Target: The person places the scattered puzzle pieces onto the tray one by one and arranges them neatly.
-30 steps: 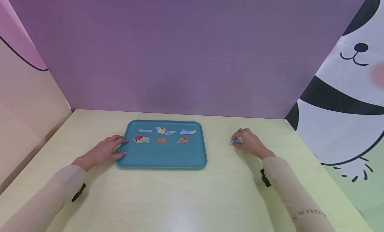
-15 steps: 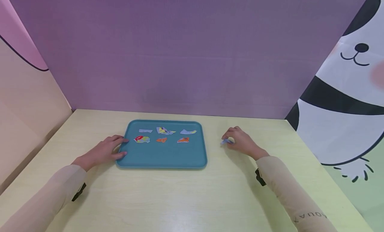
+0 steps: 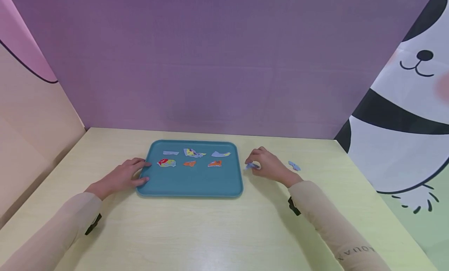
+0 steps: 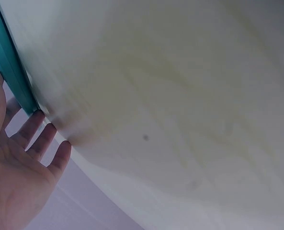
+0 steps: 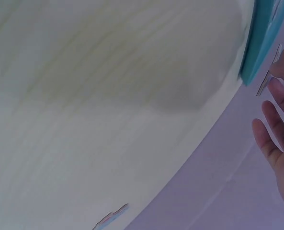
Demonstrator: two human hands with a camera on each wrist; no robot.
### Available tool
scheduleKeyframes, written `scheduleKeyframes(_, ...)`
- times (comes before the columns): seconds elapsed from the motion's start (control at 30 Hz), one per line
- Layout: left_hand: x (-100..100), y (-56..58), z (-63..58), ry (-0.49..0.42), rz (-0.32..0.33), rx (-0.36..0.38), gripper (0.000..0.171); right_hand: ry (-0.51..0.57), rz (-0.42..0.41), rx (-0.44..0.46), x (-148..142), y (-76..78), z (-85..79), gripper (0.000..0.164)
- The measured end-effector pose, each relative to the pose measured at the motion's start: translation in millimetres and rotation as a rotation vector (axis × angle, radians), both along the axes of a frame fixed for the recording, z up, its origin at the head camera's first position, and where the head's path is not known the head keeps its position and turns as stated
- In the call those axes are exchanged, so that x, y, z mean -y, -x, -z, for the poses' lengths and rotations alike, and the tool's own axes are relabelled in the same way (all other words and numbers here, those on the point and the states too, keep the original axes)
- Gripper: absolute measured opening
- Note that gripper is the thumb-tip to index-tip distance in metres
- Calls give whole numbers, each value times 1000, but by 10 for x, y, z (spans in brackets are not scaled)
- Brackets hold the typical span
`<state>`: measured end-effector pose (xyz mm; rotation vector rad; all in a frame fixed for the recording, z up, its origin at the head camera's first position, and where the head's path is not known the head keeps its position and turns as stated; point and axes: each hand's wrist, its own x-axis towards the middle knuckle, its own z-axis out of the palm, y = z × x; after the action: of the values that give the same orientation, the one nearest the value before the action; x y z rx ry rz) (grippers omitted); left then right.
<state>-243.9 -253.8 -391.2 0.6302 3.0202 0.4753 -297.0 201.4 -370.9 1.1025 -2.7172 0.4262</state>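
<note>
My right hand (image 3: 269,166) pinches a bluish torn paper piece (image 3: 250,166) between thumb and fingers, just right of the tray's right edge. In the right wrist view the paper piece (image 5: 263,82) shows edge-on at the thumb, apart from the tray. The blue tray (image 3: 191,187) carries several torn picture pieces in two rows. The upper row has a narrow blue strip (image 3: 170,153), a yellow-and-purple piece (image 3: 193,153) and a bluish piece (image 3: 221,154). Below lie a red-and-green piece (image 3: 166,163) and two orange pieces (image 3: 215,164). My left hand (image 3: 122,176) rests on the tray's left rim, fingers extended.
Another bluish paper piece (image 3: 294,166) lies on the pale wooden table (image 3: 196,232), right of my right hand. A purple partition (image 3: 210,68) stands behind the table. A panda-printed panel (image 3: 407,146) is at the right.
My right hand has moved left toward the tray with the paper piece in its fingers. Another piece on the table has come into view behind it. The left hand stays at the tray.
</note>
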Motion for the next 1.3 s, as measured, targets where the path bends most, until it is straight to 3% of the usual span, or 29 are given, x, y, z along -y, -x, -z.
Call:
scheduleKeyframes(0.93,-12,-12,-26,1,-1,-1,53,-127,-240,-80,891,-112,-75,17)
scheduleKeyframes(1.3,-15,-10,-22,6,5,-5,53,-215,-279,-21,1321,-168,-44,20)
